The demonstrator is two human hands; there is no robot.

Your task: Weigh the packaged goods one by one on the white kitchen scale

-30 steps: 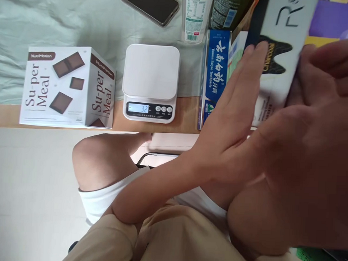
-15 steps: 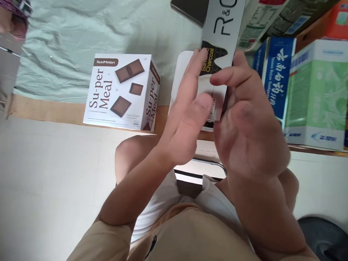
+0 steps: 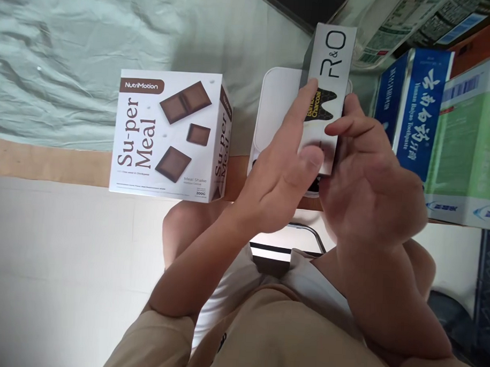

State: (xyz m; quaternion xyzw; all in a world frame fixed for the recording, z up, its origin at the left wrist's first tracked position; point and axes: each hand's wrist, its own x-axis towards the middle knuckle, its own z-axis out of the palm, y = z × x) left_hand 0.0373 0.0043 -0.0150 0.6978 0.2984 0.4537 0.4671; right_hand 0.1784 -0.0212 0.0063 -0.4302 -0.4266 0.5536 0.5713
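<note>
- Both hands are on the R&O box (image 3: 333, 63) – a long, narrow carton, pale grey on its face with a dark side panel. It has big "R&O" lettering near the far end and a black tooth-shaped patch reading "Bamboo Charcoal" below it.
- Left hand (image 3: 281, 179): fingers stretched flat along the box's left edge, thumb pressed onto the lower front.
- Right hand (image 3: 373, 193): curled round the right edge, one finger hooked across the front. So the carton is gripped between the two.
- The box sits lengthwise above the white scale (image 3: 274, 109), pointing away from the person. I cannot tell whether it touches the plate.
- The hands cover the scale's near edge and its display.
- Just left of the scale stands a white Su-per Meal box (image 3: 166, 135) with brown squares printed on it, at the edge of the wooden surface (image 3: 37, 163).
- Behind lies a rumpled pale green cloth (image 3: 72, 54).
- To the right, close by – a blue toothpaste carton (image 3: 414, 112), then a green-and-white carton (image 3: 467, 138).
- A dark phone (image 3: 307, 3) shows at the top edge.
</note>
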